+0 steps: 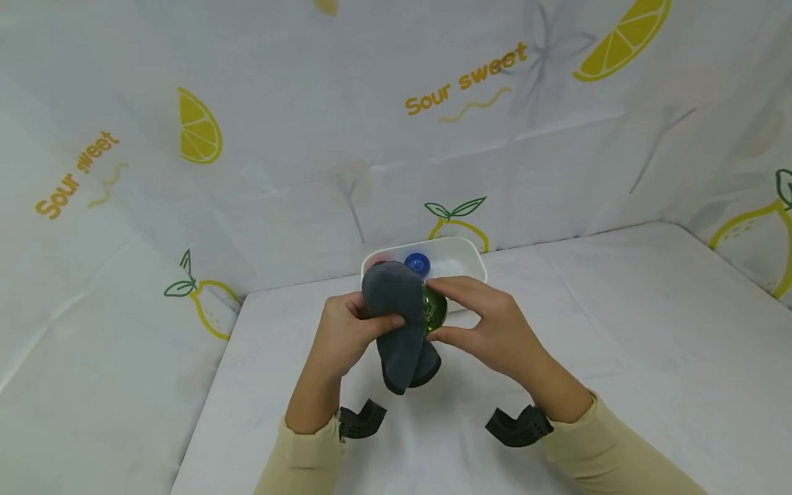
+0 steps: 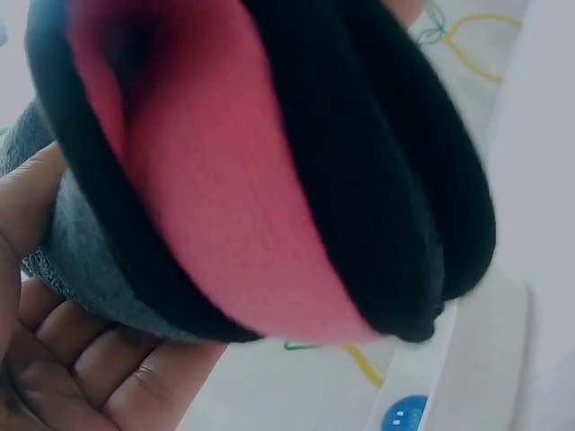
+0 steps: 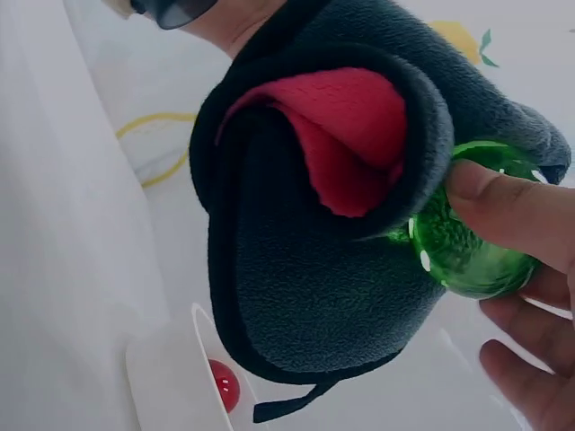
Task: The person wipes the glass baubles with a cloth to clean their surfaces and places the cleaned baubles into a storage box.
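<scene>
A dark grey cleaning cloth (image 1: 392, 292) with black edging and a pink other side hangs folded over the table. My left hand (image 1: 343, 333) grips it, thumb across the front. My right hand (image 1: 498, 330) holds a shiny see-through green ball (image 1: 436, 309) between thumb and fingers, against the cloth's right side. In the right wrist view the cloth (image 3: 314, 278) touches the green ball (image 3: 467, 242), and a black loop dangles from its edge. The pink side of the cloth (image 2: 225, 197) fills much of the left wrist view.
Behind the hands stands a white tray (image 1: 458, 256), partly covered by the cloth. In it lie a blue ball (image 1: 417, 264) and a red ball (image 3: 225, 386). Black wrist mounts (image 1: 364, 420) stick out inward from both sleeves. A lemon-print sheet (image 1: 278, 172) hangs behind the white table (image 1: 619, 330).
</scene>
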{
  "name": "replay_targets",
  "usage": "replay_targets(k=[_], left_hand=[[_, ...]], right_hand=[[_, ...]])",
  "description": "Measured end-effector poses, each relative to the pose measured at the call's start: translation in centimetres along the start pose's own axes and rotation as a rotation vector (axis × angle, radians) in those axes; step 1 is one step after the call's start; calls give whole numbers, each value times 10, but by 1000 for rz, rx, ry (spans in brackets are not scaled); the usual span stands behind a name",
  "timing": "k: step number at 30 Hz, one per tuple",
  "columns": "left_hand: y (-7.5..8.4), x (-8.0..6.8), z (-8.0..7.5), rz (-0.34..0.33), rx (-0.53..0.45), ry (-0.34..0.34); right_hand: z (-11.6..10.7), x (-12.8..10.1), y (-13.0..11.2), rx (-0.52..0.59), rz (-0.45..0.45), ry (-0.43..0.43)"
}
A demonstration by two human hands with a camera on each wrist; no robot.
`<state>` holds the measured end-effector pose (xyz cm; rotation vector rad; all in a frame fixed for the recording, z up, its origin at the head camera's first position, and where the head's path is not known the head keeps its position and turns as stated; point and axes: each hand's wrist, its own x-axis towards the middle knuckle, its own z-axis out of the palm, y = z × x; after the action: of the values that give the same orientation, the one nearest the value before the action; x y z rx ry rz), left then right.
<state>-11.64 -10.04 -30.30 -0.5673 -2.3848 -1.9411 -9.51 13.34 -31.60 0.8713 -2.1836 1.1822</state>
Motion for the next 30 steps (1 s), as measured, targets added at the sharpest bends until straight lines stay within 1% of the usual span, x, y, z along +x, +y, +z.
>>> replay_targets(k=[3,7,9,11,15,18,21,24,27,30], left_hand=[[1,1,0,-1,-29,-11],[1,2,1,17,-110,-56],[-1,2,0,16,-141,-77],[-2,2,0,6,-163,-90],[-5,3,0,-37,-209,-102],[-6,2,0,-52,-205,-109],[-6,2,0,-39,-181,-122],[-6,1,-1,-3,-169,-130],[-6,1,-1,34,-148,-130],[-6,1,-1,48,-112,-122]], right_hand=[[1,0,-1,-33,-95,47],[1,0,-3,-50,-149,77],[1,-1,-4,-64,-172,83],[1,-1,-4,-82,-202,91],[2,0,-2,-88,-271,112],[3,1,-1,-90,-302,123],[4,1,0,-100,-313,124],[3,1,-1,-105,-304,112],[2,1,-2,-92,-254,96],[1,0,-2,-68,-176,85]])
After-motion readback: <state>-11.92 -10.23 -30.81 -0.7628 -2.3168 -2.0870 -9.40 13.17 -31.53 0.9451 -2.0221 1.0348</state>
